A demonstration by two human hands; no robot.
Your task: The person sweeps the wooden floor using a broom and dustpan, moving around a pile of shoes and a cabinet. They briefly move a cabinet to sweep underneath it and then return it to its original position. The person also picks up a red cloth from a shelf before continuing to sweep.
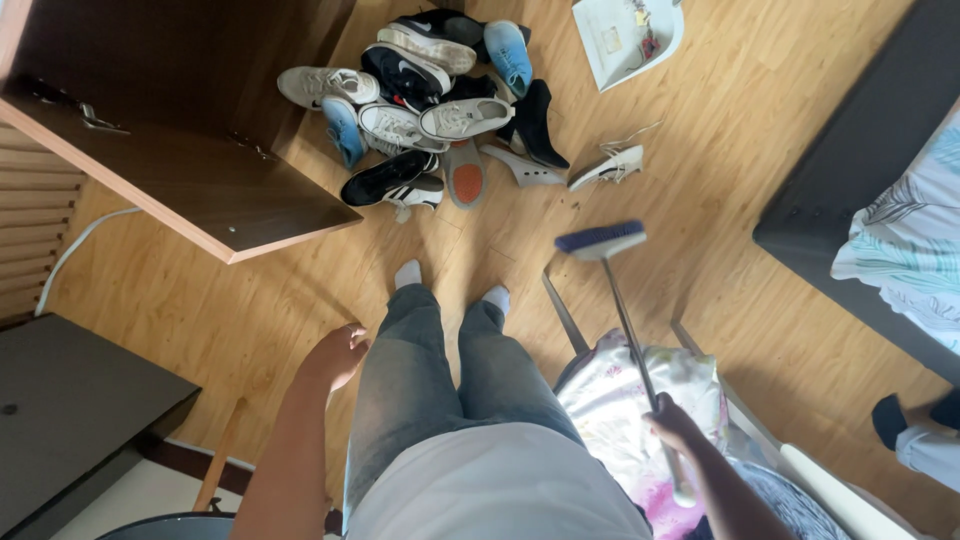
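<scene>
I have the right hand [672, 422] clamped around the thin metal handle of the broom [628, 318], with the grip closed high on the shaft so the long lever gives reach without bending. From that grip the handle runs forward and a little inward to the blue-bristled head [600, 240], which rests on the wooden floor [300, 290] just ahead of my socked feet. The head sits flat, bristles toward the shoes, which suits a pulling or pushing stroke along the boards.

Further out beyond the broom head lies a pile of shoes [440, 110], heaped loosely together against the corner of a dark wooden cabinet [180, 150]. One white sneaker [608, 166] lies apart from the heap, nearest the bristles, its laces trailing.

My left hand [336, 355] holds nothing; it hangs beside my thigh with the fingers curled loosely together into a soft fist, well away from the broom, probably just balancing me.

Directly under the right grip is a bundle of floral fabric [620, 400] lying between metal rails. Off to the outer side of that grip stands a dark bed frame [850, 200] with patterned bedding, and a white tray [625, 40] lies on the floor past the shoes.
</scene>
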